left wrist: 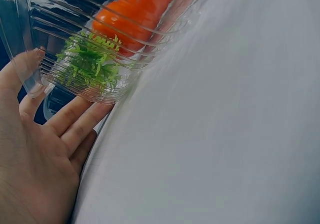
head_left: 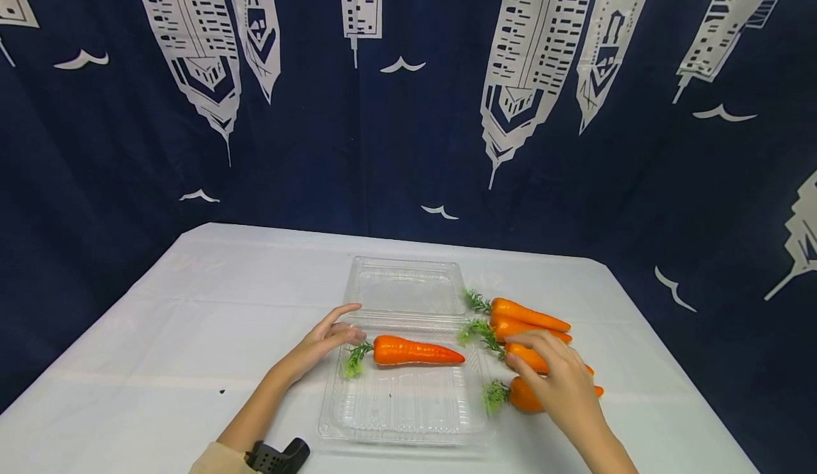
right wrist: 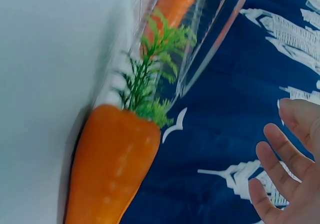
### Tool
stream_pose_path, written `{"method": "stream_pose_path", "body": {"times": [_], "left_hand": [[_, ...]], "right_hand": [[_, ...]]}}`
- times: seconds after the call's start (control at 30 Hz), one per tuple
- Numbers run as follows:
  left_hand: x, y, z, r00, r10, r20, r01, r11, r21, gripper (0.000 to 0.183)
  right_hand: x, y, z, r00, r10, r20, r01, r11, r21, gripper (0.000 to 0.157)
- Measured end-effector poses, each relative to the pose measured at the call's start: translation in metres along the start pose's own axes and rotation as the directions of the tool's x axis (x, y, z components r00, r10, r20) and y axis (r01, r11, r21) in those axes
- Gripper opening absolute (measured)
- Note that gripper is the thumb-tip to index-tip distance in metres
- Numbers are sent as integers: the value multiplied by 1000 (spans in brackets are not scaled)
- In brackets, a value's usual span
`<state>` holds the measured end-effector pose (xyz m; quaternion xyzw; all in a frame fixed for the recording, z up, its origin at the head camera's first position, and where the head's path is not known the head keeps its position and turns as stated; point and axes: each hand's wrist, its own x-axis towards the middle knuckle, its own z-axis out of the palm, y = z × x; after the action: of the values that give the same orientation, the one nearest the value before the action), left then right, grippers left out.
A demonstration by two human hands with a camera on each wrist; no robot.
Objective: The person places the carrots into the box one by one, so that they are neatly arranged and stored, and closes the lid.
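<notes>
Black device point(head_left: 287, 458) nearest, my left hand point(head_left: 324, 339) lies relaxed at the edge of the clear container point(head_left: 408, 410), which holds one carrot point(head_left: 411, 351). My right hand point(head_left: 558, 375), fingers parted, hangs over four loose carrots point(head_left: 530, 314) on the counter point(head_left: 159, 360).

Your left hand point(left wrist: 47, 156) is at 8 o'clock, fingertips at the clear container point(left wrist: 127, 83), 11 o'clock. Through its ribs you see an orange carrot point(left wrist: 132, 13), green leaves point(left wrist: 87, 63) toward 10. White tabletop point(left wrist: 215, 129) at 3.

Head view: set well back, facing forward and down across tabletop point(head_left: 210, 346) to cloth point(head_left: 306, 140). Left wrist: close, tilted, at box point(left wrist: 50, 13) end. Right wrist: close, rolled sideways, along carrot point(right wrist: 112, 169). All share box.
</notes>
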<state>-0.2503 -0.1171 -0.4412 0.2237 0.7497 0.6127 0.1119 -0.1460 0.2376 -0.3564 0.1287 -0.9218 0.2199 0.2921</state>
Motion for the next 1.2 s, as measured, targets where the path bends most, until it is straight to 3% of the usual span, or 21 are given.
{"method": "stream_pose_path", "body": {"times": [0.37,0.8,1.2], "left_hand": [[1,-2,0,1000,3,4,-3,1000,-3,51],[1,-3,-1,1000,4,-2,-4,1000,1,50],[1,-4,-2,1000,19,9,-20,1000,14,51]], "right_hand": [[-10,23,-20,991,128,41,-126,991,-36,29],[-13,51,-31,984,153,90,-149,987,-56,32],[-17,71,-34,955,228,189,-222,974,-52,30]]}}
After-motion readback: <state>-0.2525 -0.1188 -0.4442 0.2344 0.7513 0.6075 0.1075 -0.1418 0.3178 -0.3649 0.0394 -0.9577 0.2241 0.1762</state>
